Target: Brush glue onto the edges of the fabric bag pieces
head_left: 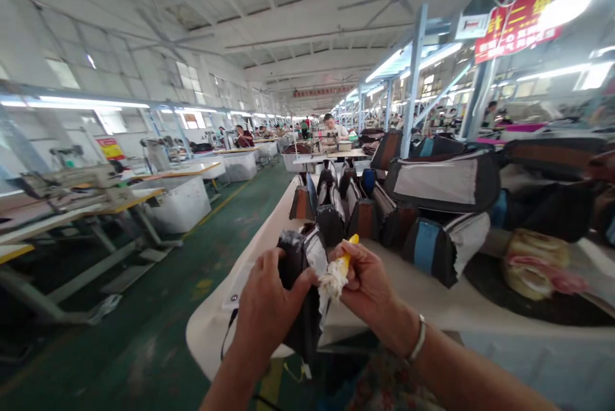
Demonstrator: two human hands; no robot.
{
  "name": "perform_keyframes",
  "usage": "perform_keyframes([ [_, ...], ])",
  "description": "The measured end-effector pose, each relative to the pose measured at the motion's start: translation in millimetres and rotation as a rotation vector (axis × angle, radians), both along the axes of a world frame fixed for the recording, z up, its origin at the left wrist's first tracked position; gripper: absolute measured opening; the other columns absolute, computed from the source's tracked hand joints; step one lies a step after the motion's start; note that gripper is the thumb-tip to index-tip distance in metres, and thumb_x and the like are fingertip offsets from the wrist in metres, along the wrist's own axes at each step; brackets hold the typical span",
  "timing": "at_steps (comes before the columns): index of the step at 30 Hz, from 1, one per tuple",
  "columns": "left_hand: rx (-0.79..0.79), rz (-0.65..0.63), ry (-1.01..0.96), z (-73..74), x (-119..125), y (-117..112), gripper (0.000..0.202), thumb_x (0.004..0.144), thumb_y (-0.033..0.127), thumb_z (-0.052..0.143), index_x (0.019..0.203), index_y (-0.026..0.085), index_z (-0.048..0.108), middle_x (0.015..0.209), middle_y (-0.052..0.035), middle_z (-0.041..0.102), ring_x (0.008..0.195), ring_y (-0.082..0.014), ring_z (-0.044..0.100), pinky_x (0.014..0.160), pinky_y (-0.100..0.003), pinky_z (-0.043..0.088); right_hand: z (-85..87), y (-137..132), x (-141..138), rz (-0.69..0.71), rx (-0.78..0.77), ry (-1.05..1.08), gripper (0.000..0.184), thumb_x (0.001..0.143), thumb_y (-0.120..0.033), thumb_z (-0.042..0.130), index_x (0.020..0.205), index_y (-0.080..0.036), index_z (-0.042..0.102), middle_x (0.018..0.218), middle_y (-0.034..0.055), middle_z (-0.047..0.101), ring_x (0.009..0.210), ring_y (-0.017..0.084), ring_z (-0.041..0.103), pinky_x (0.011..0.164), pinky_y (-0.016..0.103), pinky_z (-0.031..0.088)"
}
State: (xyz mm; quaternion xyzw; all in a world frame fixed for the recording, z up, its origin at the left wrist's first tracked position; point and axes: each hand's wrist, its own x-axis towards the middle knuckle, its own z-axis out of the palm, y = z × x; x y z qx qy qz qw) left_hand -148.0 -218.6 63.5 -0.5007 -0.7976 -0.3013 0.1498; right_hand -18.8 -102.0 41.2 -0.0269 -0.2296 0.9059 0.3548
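My left hand (271, 302) is closed around a dark fabric bag piece (293, 264), thumb pressed near its pale edge. In my right hand (368, 276) is a brush (335, 275) with a yellow handle and whitish, clotted bristles. The bristles are at the bag piece's light side, close to my left thumb; whether they touch it I cannot tell. The piece stands tilted at the front edge of a cream-covered table (211, 321), and its lower end hangs past that edge.
Several similar bag pieces stand in rows behind, among them a blue-striped one (429, 248) and a large grey-panelled one (437, 180). A crusted yellowish container (533, 264) with a pink cloth sits on a dark round mat at right. Sewing tables (86, 206) line the left; a person (331, 132) sits ahead.
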Motion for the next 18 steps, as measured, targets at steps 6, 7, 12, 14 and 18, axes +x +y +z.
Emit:
perform_keyframes([
  [6,0.133,-0.170,-0.170,-4.3,-15,5,0.033,0.094,0.041,0.043,0.102,0.018,0.065,0.116,-0.0107,0.065,0.113,-0.0249,0.059,0.102,-0.039,0.044,8.0,-1,9,-0.024,0.019,-0.068,0.025,0.080,-0.034,0.075,0.068,-0.016,0.061,0.042,-0.0096,0.045,0.035,0.004,0.026,0.045,0.021,0.041],
  [7,0.147,-0.198,-0.204,-3.7,-17,6,0.033,0.095,0.040,0.042,0.101,0.018,0.066,0.114,-0.0100,0.066,0.112,-0.0237,0.060,0.101,-0.037,0.043,12.4,2,15,-0.062,0.034,-0.085,0.026,0.079,-0.034,0.077,0.069,-0.016,0.061,0.042,-0.0100,0.044,0.035,0.004,0.026,0.045,0.020,0.041],
  [12,0.127,-0.273,-0.343,16.8,-9,3,0.032,0.095,0.037,0.042,0.102,0.019,0.068,0.104,-0.0060,0.070,0.099,-0.0204,0.063,0.091,-0.031,0.046,47.9,19,39,-0.369,0.188,-0.114,0.028,0.068,-0.029,0.086,0.071,-0.015,0.062,0.055,-0.0061,0.054,0.042,0.002,0.035,0.041,0.014,0.033],
  [14,0.079,-0.319,-0.397,28.9,-1,3,0.032,0.094,0.037,0.042,0.101,0.020,0.068,0.102,-0.0044,0.071,0.095,-0.0193,0.064,0.087,-0.029,0.046,62.4,20,44,-0.505,0.328,-0.121,0.026,0.069,-0.028,0.086,0.073,-0.017,0.063,0.064,-0.0042,0.058,0.047,0.003,0.041,0.041,0.013,0.032],
  [18,0.028,-0.425,-0.456,43.1,12,9,0.031,0.094,0.038,0.042,0.093,0.021,0.069,0.093,-0.0014,0.071,0.087,-0.0178,0.062,0.079,-0.025,0.047,77.5,18,41,-0.730,0.787,-0.198,0.015,0.083,-0.032,0.075,0.079,-0.021,0.066,0.065,-0.0031,0.058,0.057,0.009,0.053,0.052,0.019,0.043],
])
